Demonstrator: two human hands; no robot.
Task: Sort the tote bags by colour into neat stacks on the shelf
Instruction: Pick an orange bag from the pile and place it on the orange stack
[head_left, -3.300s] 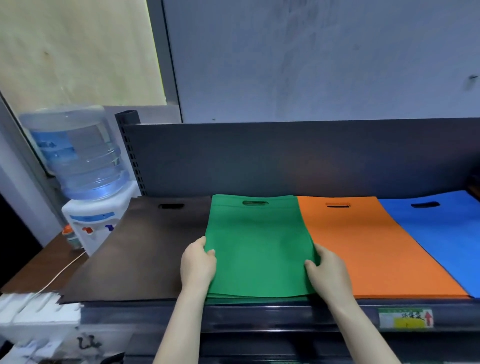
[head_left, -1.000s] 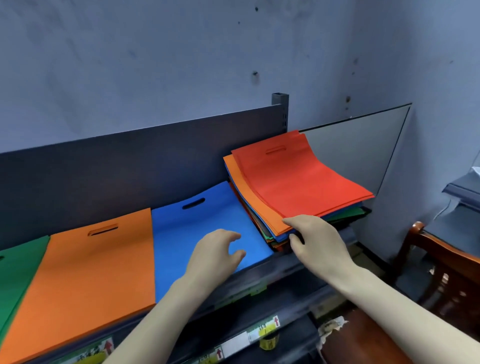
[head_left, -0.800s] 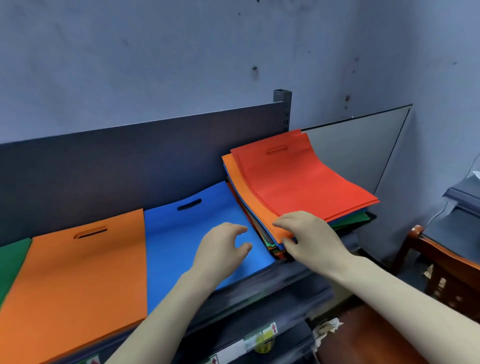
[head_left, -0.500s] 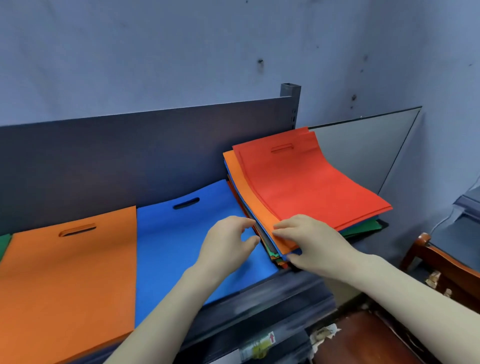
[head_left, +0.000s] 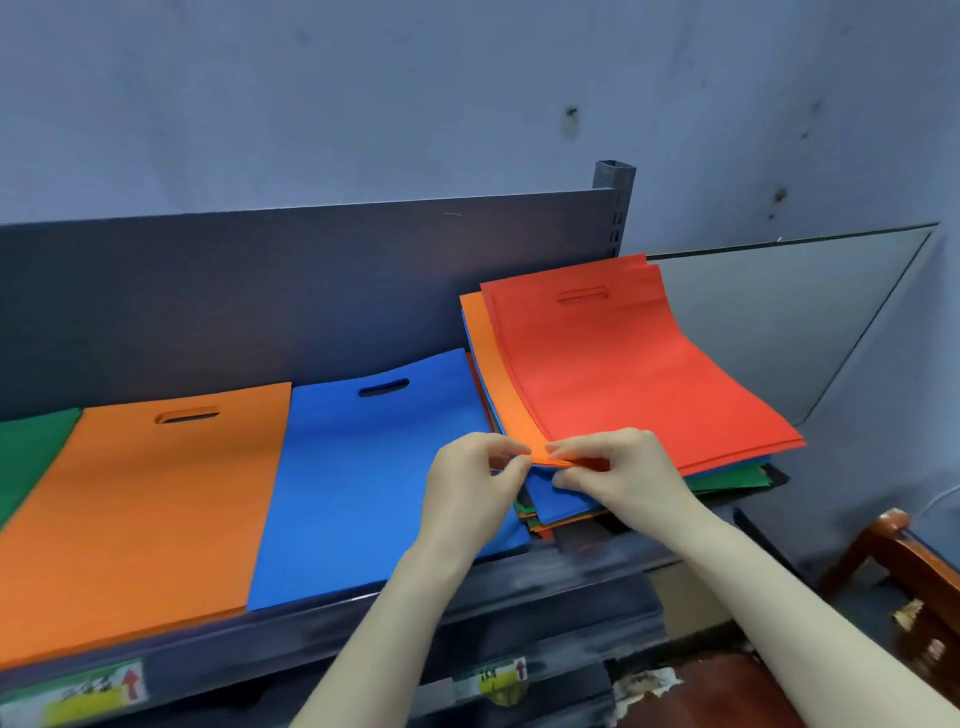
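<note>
Hands (head_left: 470, 493) (head_left: 623, 475) at corner of orange bag (head_left: 498, 374)

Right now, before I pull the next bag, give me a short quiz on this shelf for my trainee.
1. True or false: a red bag lies on top of the unsorted pile.
2. Which colour is the sorted stack that lies right beside that pile? A green, B orange, C blue.
3. The left hand and the right hand pinch the near corner of one bag in the pile. What colour is it?

Key:
1. True.
2. C, the blue stack.
3. Orange: it is the orange bag just under the red ones.
</note>
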